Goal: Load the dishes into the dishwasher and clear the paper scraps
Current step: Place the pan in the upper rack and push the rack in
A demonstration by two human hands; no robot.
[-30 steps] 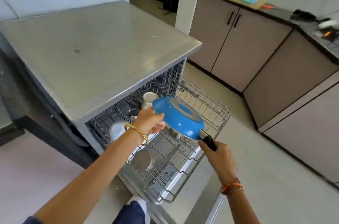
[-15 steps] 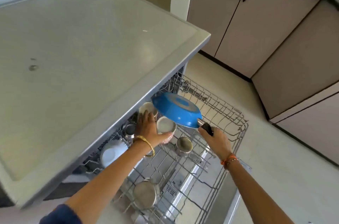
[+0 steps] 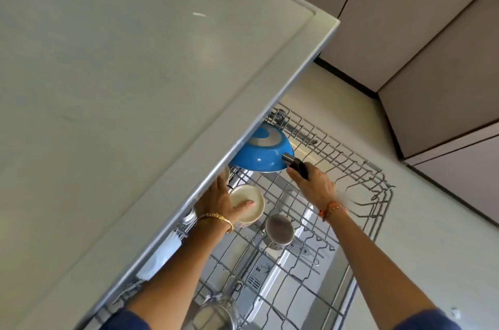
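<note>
while the pulled-out wire rack (image 3: 359, 181) sits below the grey counter (image 3: 135, 86), it carries one blue pan (image 3: 263, 152), one cream cup (image 3: 248, 205), one steel cup (image 3: 279, 229) and one steel vessel (image 3: 216, 315) at the bottom edge; a white dish (image 3: 162, 256) shows partly under the counter's lip, and more may be hidden there. two hands are in view. the right hand (image 3: 314, 186) has its fingers curled tight round the pan's black handle (image 3: 298, 166), holding the pan upside down, its base up, at the back of the rack with the far side tucked beneath the counter edge. the left hand (image 3: 218, 201) grips the cream cup, thumb lying across its open mouth and the fingers out of sight behind it; a gold bangle (image 3: 216, 219) circles that wrist. an orange thread band (image 3: 330, 209) is on the right wrist. both forearms reach forward and down from blue sleeves, the left one running close along the counter edge, the right one crossing over the rack's middle.
</note>
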